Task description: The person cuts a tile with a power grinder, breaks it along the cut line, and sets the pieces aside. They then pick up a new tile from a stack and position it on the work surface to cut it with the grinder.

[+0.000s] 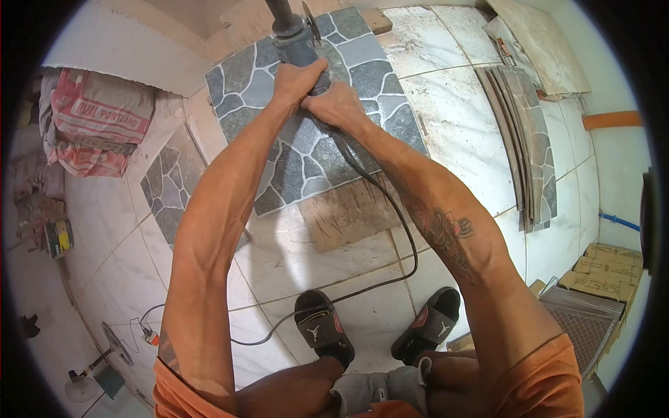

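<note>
The step in hand seems to be work with the grinder (296, 50) on the patterned tile (237, 80). The left hand (298, 82) is closed around the body of the grinder, and the right hand (339, 106) is closed around its rear part, just beside. The disc (311, 21) is beyond both hands, above the far part of the tile (if it touches or turns, I cannot tell). In my judgement, any next move calls for a firm grip of both hands and a level disc, because a tilt could chip the tile.

The tile lies below the hands, and its near edge is between the forearms and the feet, with a brown board (348, 216) showing from under it. To the right of the hands, a wide strip of white floor (456, 132) gives room until the stack of tiles (526, 139). To the left it is tighter, with the cement bags (101, 118) and a tile piece (169, 182). The cord (411, 240) loops from the right hand toward the feet, so it could catch there.
</note>
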The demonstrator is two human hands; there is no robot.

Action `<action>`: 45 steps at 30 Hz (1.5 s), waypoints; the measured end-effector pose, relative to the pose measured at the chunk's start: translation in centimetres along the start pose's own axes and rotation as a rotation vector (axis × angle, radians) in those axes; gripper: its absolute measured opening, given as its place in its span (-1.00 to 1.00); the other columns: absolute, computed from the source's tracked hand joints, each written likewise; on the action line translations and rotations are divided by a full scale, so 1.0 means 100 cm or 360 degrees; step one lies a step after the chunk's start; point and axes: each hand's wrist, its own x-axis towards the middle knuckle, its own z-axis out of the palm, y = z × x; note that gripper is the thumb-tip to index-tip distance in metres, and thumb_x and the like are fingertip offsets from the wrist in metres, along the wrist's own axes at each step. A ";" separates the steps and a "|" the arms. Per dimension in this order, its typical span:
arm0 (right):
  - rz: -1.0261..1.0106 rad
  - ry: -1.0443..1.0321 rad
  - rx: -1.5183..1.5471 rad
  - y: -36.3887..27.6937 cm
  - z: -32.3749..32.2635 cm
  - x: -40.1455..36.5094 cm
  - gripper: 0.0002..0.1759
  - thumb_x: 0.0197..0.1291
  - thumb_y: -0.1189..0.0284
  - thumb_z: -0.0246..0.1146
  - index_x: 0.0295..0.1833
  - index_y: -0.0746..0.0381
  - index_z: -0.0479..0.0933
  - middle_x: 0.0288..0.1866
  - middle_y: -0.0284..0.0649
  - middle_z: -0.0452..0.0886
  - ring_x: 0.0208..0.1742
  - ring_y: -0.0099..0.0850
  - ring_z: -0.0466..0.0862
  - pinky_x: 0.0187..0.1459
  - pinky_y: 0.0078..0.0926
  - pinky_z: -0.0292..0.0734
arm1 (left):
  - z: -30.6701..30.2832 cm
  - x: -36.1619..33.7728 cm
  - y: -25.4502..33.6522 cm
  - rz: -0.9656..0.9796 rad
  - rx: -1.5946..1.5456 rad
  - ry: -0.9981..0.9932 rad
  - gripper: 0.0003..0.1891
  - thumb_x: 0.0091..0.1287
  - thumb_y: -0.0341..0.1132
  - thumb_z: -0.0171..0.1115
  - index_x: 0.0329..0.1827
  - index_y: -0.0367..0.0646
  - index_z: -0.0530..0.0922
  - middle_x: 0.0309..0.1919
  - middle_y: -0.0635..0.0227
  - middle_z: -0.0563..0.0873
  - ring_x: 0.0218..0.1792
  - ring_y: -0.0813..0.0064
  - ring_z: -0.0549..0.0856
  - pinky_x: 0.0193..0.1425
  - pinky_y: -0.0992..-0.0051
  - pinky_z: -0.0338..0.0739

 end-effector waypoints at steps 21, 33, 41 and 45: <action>0.0019 -0.0033 -0.0043 0.005 -0.001 -0.011 -0.25 -0.10 0.00 0.42 -0.14 0.58 0.68 -0.10 0.37 0.71 0.05 0.13 0.75 0.10 -0.17 0.65 | 0.005 -0.013 -0.002 0.0012 -0.0001 0.0049 -0.36 -0.02 0.05 0.46 -0.25 -0.54 0.70 -0.26 -0.12 0.79 -0.18 0.13 0.81 -0.08 0.27 0.64; -0.0005 -0.0026 0.0016 0.014 0.003 -0.012 -0.25 -0.12 -0.01 0.43 -0.13 0.57 0.67 -0.08 0.35 0.71 0.07 0.12 0.74 0.11 -0.16 0.65 | 0.008 -0.015 -0.006 -0.0028 0.0017 0.0058 -0.36 -0.02 0.04 0.46 -0.23 -0.53 0.70 -0.20 -0.17 0.79 -0.10 0.07 0.81 -0.02 0.24 0.64; 0.0018 -0.0031 -0.0021 0.017 0.003 -0.014 -0.23 -0.13 -0.01 0.43 -0.12 0.58 0.67 -0.08 0.36 0.71 0.06 0.13 0.75 0.10 -0.17 0.65 | 0.007 -0.027 0.001 -0.0033 0.0033 0.0036 -0.36 -0.02 0.04 0.45 -0.23 -0.53 0.70 -0.18 -0.17 0.79 -0.09 0.07 0.81 0.01 0.24 0.63; 0.0023 -0.0047 -0.0030 0.018 0.003 -0.015 -0.24 -0.13 0.00 0.42 -0.12 0.58 0.67 -0.08 0.36 0.71 0.06 0.12 0.75 0.10 -0.17 0.66 | 0.008 -0.026 -0.001 -0.0081 0.0046 0.0032 -0.36 -0.03 0.04 0.45 -0.21 -0.52 0.70 -0.18 -0.16 0.79 -0.09 0.08 0.81 0.00 0.24 0.63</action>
